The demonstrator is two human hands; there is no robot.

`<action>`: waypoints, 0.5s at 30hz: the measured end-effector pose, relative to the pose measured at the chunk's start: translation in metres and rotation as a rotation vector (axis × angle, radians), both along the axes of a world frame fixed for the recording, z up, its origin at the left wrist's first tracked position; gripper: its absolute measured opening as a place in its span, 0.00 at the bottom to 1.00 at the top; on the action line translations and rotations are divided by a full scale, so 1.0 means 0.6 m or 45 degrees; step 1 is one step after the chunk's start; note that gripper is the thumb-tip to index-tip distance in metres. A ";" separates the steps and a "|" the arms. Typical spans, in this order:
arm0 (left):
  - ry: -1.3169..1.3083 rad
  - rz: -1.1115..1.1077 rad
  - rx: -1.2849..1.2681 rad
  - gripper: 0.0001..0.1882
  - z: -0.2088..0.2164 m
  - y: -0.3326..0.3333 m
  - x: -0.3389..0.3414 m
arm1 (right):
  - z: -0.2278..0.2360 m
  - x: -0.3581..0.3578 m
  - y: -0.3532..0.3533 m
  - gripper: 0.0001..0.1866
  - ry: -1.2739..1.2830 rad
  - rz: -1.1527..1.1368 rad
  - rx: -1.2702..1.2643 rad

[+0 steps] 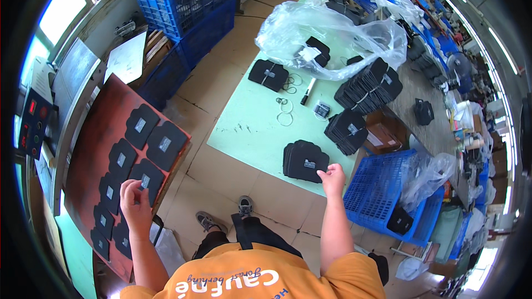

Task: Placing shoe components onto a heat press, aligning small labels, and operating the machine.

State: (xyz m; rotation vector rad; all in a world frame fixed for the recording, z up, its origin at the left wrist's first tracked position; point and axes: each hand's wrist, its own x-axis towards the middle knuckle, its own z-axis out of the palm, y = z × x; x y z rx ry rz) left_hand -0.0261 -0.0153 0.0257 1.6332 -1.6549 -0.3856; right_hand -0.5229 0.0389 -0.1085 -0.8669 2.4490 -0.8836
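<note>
On the red board (83,149) to my left lie several flat black shaped pieces (164,145), each with a small grey label. My left hand (136,205) is over the board's near side, its fingers closed at the edge of a labelled black piece (149,174). Whether they grip it or something small is hidden. On the pale green table (238,127), a stack of the same black pieces (303,158) sits at the near edge. My right hand (332,180) pinches the right edge of its top piece.
More black stacks (346,130) and a banded pile (368,86) stand along the table's right side. Rubber bands (285,112), a marker (308,91) and a clear plastic bag (327,27) lie farther back. Blue crates (377,185) stand at right; a control panel (34,119) is far left.
</note>
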 end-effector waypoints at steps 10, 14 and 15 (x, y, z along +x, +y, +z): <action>0.272 -0.146 0.387 0.05 -0.006 0.045 -0.093 | 0.084 0.058 0.007 0.20 -1.296 0.065 -0.568; 0.694 -0.396 0.883 0.21 -0.038 0.067 -0.130 | 0.176 0.184 -0.014 0.27 -1.591 0.524 -0.532; 0.841 -0.444 0.866 0.26 -0.037 0.076 -0.125 | 0.173 0.217 -0.015 0.26 -1.637 0.578 -0.468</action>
